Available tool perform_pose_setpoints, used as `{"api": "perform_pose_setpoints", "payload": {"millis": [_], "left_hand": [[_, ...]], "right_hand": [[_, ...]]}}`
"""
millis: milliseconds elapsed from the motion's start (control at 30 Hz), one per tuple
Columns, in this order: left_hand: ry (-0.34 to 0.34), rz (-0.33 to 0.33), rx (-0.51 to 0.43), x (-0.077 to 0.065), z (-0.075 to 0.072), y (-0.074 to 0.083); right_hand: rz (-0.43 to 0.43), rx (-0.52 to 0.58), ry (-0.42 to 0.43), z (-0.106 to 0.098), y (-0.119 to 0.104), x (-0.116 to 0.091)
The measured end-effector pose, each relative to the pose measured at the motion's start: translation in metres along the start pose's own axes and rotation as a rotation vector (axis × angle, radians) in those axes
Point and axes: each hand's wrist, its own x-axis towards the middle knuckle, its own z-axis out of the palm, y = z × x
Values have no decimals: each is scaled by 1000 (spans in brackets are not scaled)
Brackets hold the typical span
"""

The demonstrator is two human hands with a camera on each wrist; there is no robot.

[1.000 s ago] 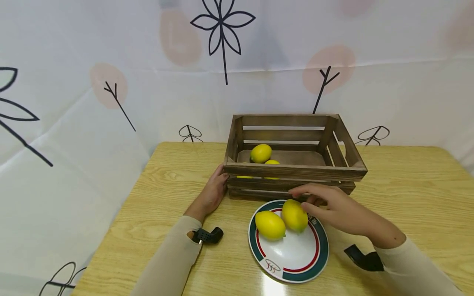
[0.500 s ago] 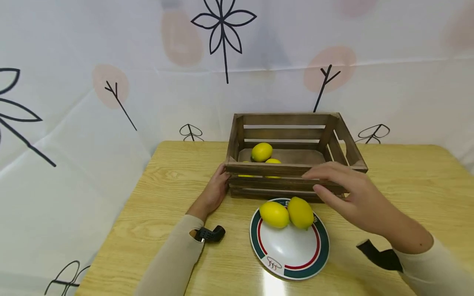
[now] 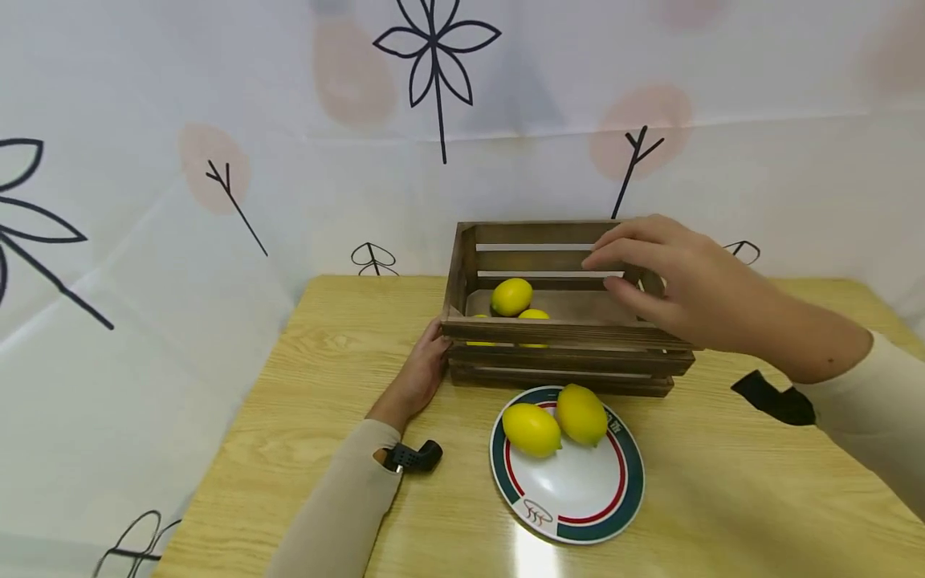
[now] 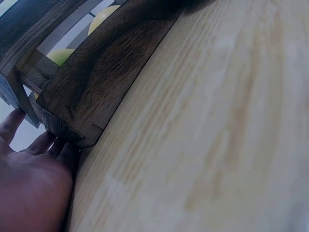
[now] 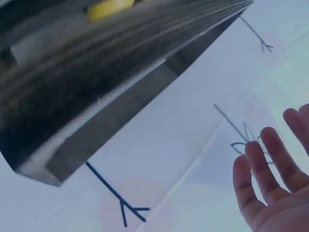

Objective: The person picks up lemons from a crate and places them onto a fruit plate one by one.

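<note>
My left hand [image 3: 419,371] rests against the left side of a brown wooden crate [image 3: 556,357]; in the left wrist view its fingertips touch the crate's corner [image 4: 72,128]. Inside the crate, toward the left, lie a lemon [image 3: 511,297] and a second lemon [image 3: 534,315], with more yellow [image 3: 480,343] showing between the front slats. Above the crate's right end is my right hand [image 3: 682,277], fingers loosely bent and holding nothing. On a round plate [image 3: 578,490] in front of the crate sit two more, a left lemon [image 3: 531,430] and a right lemon [image 3: 581,414].
The light wooden table [image 3: 325,361] runs back to a white patterned cloth [image 3: 289,96]. Standing against this backdrop, the crate has raised slatted walls. The plate, white with a green and red rim, lies close to its front.
My right hand has risen from beside the lemons on the plate to above the crate's right end. Those two lemons have rocked slightly. My left hand stays at the crate.
</note>
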Motion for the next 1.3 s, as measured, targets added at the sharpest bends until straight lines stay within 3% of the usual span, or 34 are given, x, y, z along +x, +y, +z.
{"api": "perform_pose_setpoints", "payload": {"millis": [200,400,667,1000,1300], "left_hand": [[4,-27,-8,-2,1,-1],[-6,-1,-8,-1,-1,0],[-13,12,4,-1,-1,1],[-4,6,-10,-7,1,0],[25,0,-2,-8,7,-2]], "right_hand": [[93,-3,-145,-4,15,31],[142,15,-281,-7,32,66],[186,69,-434,5,49,96],[271,187,-597,35,63,115],[285,241,-655,63,73,120]]}}
